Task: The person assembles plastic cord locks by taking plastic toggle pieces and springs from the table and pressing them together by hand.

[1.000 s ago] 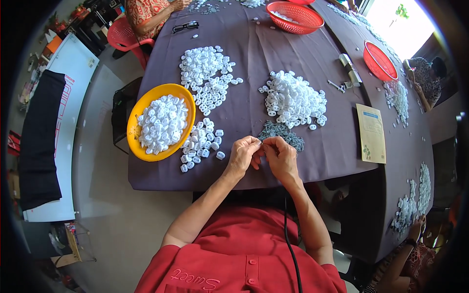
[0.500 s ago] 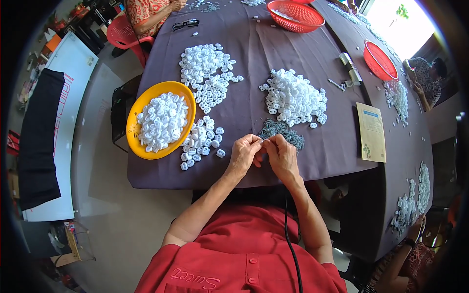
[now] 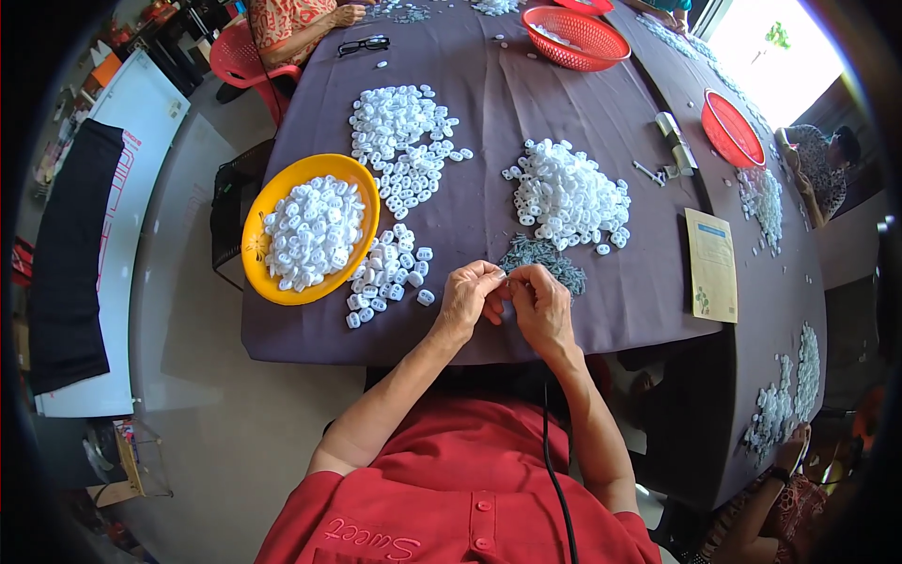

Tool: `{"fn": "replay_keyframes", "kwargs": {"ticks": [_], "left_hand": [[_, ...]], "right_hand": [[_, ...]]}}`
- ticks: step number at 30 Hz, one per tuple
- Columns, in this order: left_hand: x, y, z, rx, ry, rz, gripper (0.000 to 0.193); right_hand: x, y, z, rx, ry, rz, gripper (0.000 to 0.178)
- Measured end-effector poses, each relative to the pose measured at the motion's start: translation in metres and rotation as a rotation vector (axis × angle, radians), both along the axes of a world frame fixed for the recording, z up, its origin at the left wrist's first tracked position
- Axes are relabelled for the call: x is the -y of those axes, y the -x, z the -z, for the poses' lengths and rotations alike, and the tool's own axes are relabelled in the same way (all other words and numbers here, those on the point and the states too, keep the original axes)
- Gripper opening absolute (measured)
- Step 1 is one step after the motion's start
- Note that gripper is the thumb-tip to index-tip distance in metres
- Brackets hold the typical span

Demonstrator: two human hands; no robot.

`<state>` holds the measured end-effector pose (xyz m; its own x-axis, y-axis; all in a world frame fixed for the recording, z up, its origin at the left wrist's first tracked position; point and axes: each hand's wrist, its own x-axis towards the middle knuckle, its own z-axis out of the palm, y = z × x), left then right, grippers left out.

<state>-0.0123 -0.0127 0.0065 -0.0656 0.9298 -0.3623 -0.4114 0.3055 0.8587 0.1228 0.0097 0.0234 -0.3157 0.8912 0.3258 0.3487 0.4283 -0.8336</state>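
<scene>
Close together over the near part of the table, my left hand (image 3: 468,299) and my right hand (image 3: 545,310) meet at the fingertips. Both are closed in a pinch; whatever they hold is too small to make out. Just beyond my right hand lies a heap of small grey-green pieces (image 3: 554,267). Behind that heap rises a pile of white oval plastic pieces (image 3: 571,193). To the left, a yellow plate (image 3: 254,218) is heaped with similar white pieces, with loose white ones (image 3: 383,273) beside it and another spread (image 3: 395,127) farther back.
A dark cloth (image 3: 451,207) covers the table. Red baskets (image 3: 587,52) and eyeglasses (image 3: 365,45) lie at the far side. On the right are a yellow-brown envelope (image 3: 712,268) and a white cylinder (image 3: 675,141). Other people sit around the tables. A black cable (image 3: 554,470) hangs before me.
The view has shifted slightly. My two hands remain pinched together in nearly the same spot, with only small finger movement.
</scene>
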Motion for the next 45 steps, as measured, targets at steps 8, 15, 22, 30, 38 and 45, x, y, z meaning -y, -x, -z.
{"fn": "replay_keyframes", "kwargs": {"ticks": [8, 15, 22, 30, 38, 45], "left_hand": [[0.001, -0.001, 0.000, -0.014, -0.012, -0.020, 0.015], [0.001, -0.002, 0.004, -0.012, -0.064, -0.027, 0.014], [0.003, -0.003, 0.008, -0.027, -0.092, -0.038, 0.014], [0.003, -0.005, 0.010, -0.073, -0.146, 0.001, 0.015], [0.004, -0.004, 0.012, -0.118, -0.162, 0.031, 0.016], [0.002, -0.006, 0.004, -0.108, -0.084, -0.024, 0.015]], "right_hand": [[0.000, 0.000, -0.004, 0.034, 0.061, 0.027, 0.007], [0.001, 0.001, -0.002, 0.073, 0.095, 0.071, 0.013], [-0.001, 0.004, -0.002, 0.052, 0.114, 0.078, 0.014], [-0.004, 0.001, -0.004, 0.062, 0.233, 0.089, 0.015], [-0.003, -0.001, 0.000, 0.009, 0.315, 0.074, 0.014], [-0.004, -0.004, 0.007, 0.144, -0.121, 0.096, 0.005]]}}
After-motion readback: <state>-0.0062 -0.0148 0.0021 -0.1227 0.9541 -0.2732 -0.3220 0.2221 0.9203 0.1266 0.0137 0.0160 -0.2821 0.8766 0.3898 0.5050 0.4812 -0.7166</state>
